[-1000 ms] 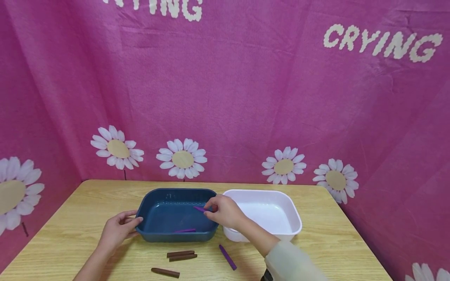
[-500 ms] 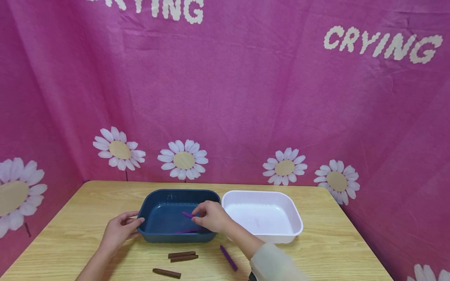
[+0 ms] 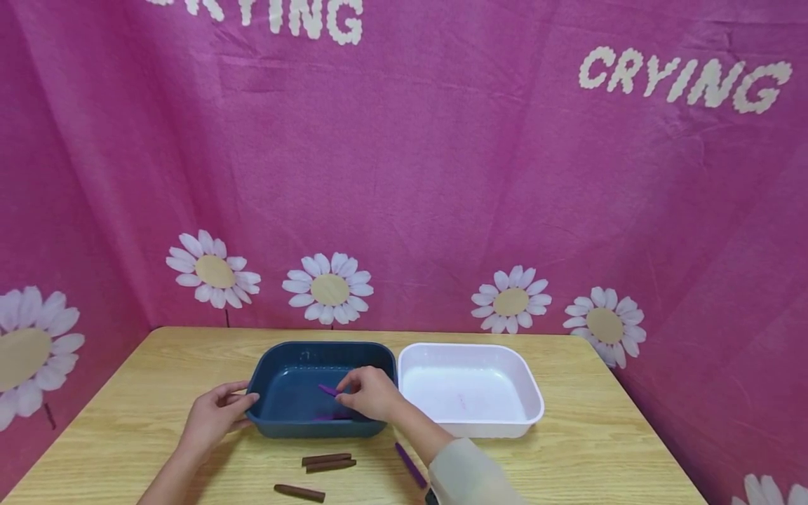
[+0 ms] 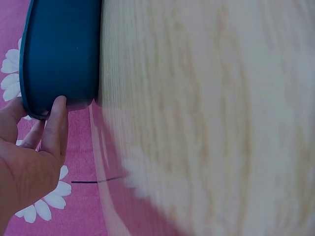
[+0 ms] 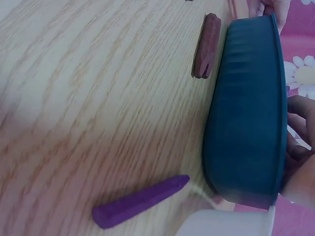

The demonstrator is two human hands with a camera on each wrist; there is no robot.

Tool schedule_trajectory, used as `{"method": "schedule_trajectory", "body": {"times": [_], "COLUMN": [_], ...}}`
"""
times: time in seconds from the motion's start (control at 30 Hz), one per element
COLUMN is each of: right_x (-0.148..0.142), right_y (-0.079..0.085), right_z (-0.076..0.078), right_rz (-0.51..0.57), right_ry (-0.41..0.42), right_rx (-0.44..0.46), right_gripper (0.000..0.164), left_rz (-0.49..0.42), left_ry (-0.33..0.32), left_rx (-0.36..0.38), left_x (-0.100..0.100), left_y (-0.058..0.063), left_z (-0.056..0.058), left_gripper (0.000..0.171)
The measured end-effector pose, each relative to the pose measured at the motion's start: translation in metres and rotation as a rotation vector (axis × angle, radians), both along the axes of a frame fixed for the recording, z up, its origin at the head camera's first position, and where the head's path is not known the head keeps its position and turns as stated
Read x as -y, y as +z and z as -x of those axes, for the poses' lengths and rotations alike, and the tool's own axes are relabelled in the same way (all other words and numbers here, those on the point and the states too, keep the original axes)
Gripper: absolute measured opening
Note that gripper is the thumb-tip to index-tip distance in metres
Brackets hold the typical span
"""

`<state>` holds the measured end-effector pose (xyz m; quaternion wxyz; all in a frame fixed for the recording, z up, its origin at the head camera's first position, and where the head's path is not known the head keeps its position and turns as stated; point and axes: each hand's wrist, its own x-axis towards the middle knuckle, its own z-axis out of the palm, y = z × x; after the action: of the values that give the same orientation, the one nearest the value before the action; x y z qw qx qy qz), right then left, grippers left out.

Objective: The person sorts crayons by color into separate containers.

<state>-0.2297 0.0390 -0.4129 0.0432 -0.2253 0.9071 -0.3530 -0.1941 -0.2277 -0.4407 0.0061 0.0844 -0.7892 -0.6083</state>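
Note:
My left hand [image 3: 214,417] grips the left rim of a dark blue bin [image 3: 315,428], thumb on the inner side and fingers outside; the left wrist view shows the same grip on the bin's end [image 4: 61,54]. Over the right half of that bin, my right hand [image 3: 372,394] pinches a purple crayon [image 3: 328,390] between thumb and fingertips. A second purple crayon [image 3: 331,417] lies in the bin along its near wall, partly dim. In the right wrist view the bin's wall [image 5: 246,113] hides the held crayon almost wholly.
A white bin [image 3: 470,393] stands right beside the blue one. In front, on the wooden table [image 3: 568,449], lie two brown crayons [image 3: 330,463] side by side, another brown crayon [image 3: 299,492] nearer, and a purple crayon [image 3: 410,465]. A pink cloth [image 3: 416,175] hangs behind.
My right hand has moved left and slightly nearer with the purple crayon, from the blue bin's right edge to further inside it. The left hand keeps its grip on the rim.

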Motion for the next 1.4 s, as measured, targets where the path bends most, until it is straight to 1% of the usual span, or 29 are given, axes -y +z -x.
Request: {"method": "schedule_trajectory", "body": {"times": [0.2,0.43,0.73,1.13,1.4], "right_x": [0.003,0.006,0.013,0.014,0.014], "right_y": [-0.005,-0.008,-0.012,-0.014,-0.015], "right_z": [0.004,0.004,0.008,0.006,0.007], "right_rz": [0.013,0.04,0.01,-0.009,-0.016], "right_ry": [-0.012,-0.016,-0.053,-0.071,-0.073], "right_rx": [0.016,0.03,0.042,0.065,0.071], "right_gripper": [0.012,0.013,0.013,0.011,0.01], "left_rz": [-0.008,-0.005,-0.004,-0.016,-0.004], "left_ry": [0.0,0.002,0.005,0.005,0.008], "left_rx": [0.0,0.0,-0.009,-0.004,-0.003], "left_x": [0.0,0.0,-0.001,0.0,0.0], "left_y": [0.0,-0.001,0.0,-0.002,-0.001], "left_z": [0.0,0.0,-0.001,0.0,0.0], "left_gripper": [0.052,0.052,0.05,0.05,0.049]}}
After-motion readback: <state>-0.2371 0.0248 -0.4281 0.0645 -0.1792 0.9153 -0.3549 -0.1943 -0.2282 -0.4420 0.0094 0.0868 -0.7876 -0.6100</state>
